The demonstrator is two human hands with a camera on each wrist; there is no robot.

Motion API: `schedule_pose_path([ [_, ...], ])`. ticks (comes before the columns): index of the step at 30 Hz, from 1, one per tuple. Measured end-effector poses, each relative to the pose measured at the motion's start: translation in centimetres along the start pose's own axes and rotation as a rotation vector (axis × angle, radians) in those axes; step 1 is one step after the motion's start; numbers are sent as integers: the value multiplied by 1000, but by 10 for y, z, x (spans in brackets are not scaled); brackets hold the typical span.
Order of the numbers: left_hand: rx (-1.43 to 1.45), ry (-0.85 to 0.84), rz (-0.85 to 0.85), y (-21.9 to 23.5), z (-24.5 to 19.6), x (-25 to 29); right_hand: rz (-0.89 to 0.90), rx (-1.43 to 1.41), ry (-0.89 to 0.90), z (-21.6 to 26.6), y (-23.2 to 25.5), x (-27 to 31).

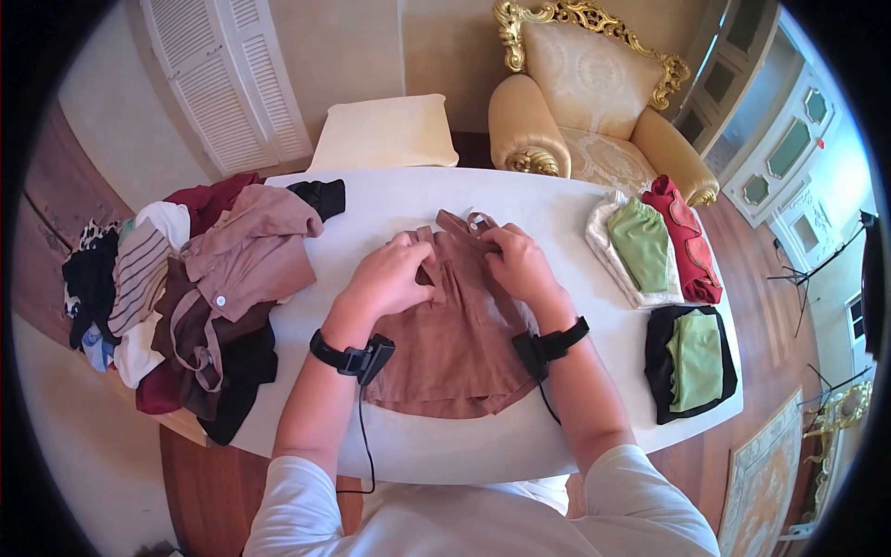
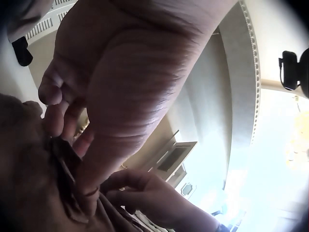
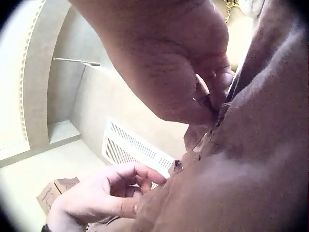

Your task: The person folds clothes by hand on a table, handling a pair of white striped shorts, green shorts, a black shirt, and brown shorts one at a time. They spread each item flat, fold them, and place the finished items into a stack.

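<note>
A dusty-brown dress with straps [image 1: 455,343] lies spread on the white table, its wide hem toward the person. At its upper left, my left hand [image 1: 394,274] pinches the cloth beside a strap; the left wrist view shows the thumb [image 2: 89,193] pressed against a fold. My right hand [image 1: 522,265] pinches the upper right edge, close to a looped strap with a pale round piece on it. In the right wrist view the right fingertips meet at the cloth's edge, while the left hand [image 3: 108,193] grips lower down.
Heaped clothes [image 1: 209,278] cover the table's left end, a mauve garment on top. To the right lie folded green shorts [image 1: 640,246], a red garment [image 1: 685,241] and a green piece on black cloth [image 1: 696,357]. Beyond the table [image 1: 371,190] stand a gilded armchair [image 1: 594,111] and a cream stool [image 1: 385,130].
</note>
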State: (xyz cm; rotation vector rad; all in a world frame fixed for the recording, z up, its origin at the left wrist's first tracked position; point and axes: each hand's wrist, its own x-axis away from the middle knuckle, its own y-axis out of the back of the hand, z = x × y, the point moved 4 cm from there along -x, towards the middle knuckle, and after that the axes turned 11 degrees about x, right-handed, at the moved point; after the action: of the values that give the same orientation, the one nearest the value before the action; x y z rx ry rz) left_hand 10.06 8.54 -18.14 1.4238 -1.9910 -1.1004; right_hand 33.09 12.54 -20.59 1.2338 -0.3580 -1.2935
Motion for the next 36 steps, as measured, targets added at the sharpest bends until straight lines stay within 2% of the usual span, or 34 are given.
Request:
schedule_pose_path([
  [4, -45, -99, -13, -3, 10, -5, 24, -4, 17, 4, 4, -2],
  [7, 220, -139, -64, 12, 1, -8, -53, -230, -16, 23, 34, -7],
  [10, 619, -6, -20, 32, -12, -2, 82, -410, -60, 41, 66, -4],
  [13, 562, -44, 131, 27, -6, -1, 403, -324, -69, 44, 73, 7],
  [14, 555, -70, 183, 22, -3, -1, 459, -241, -5, 43, 71, 10],
  [16, 462, -5, 271, 18, -2, 3, 569, -72, 123, 38, 59, 15],
  [17, 416, 28, 315, 17, -3, 5, 556, -49, 108, 35, 57, 14],
  [19, 362, 16, 158, 18, 5, -1, 534, -4, 78, 30, 51, 14],
  [22, 172, 23, -32, 20, 10, -6, 299, 25, 41, 32, 50, 7],
  [23, 89, 30, -89, 20, 9, -7, 275, 43, 51, 35, 47, 5],
  [26, -182, -141, -290, -1, 10, -5, 195, 140, 104, 45, 31, 3],
  [27, -143, -24, -85, -8, 15, -9, 160, 203, 135, 45, 16, 9],
  [28, -132, -23, -47, -13, 18, -10, 125, 265, 165, 46, 7, 12],
  [31, -121, 7, 102, -32, 28, -13, 380, 281, 99, 38, -19, 19],
  [36, -124, 71, 188, -44, 32, -15, 458, 287, 99, 32, -27, 21],
])
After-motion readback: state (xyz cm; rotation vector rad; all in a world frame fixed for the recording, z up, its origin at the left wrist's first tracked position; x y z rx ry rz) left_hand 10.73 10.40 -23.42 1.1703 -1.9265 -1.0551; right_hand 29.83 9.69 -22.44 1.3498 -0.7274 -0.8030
